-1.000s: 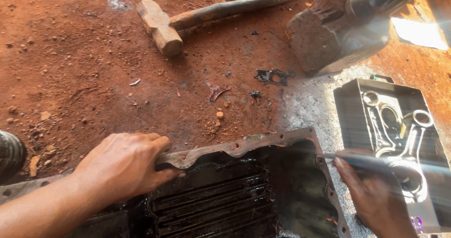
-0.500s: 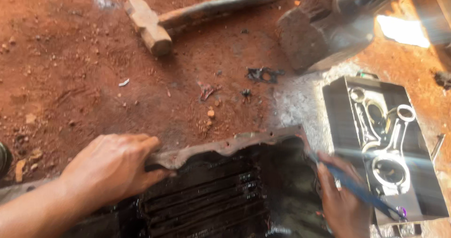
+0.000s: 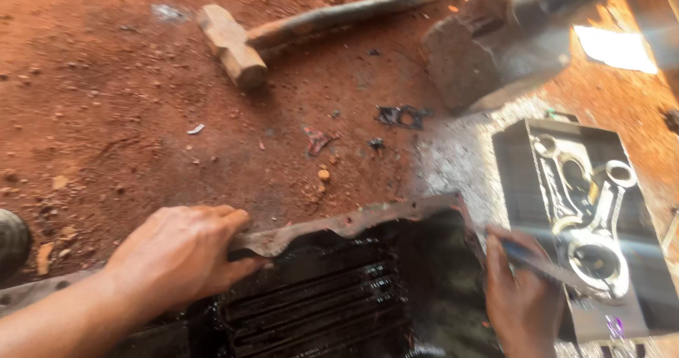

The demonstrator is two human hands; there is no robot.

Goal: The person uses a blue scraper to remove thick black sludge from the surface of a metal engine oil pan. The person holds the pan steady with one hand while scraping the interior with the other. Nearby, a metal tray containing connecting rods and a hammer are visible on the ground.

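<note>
The left hand [image 3: 180,255] lies closed over the rusty upper rim of the oily black pan [image 3: 368,220], fingers curled over the edge, at about seven o'clock in the view; the pan sits on the red dirt ground [image 3: 106,103] and fills the bottom centre. The right hand [image 3: 520,301], at five o'clock, is wrapped around a thin blue-handled tool [image 3: 548,266] just beside the pan's right corner; the tool is blurred. At three o'clock stands a dark tray [image 3: 513,181] holding shiny connecting rods [image 3: 594,216]. A hammer [image 3: 233,43] lies at eleven o'clock; a heavy grey metal part [image 3: 488,54] rests at one o'clock.
</note>
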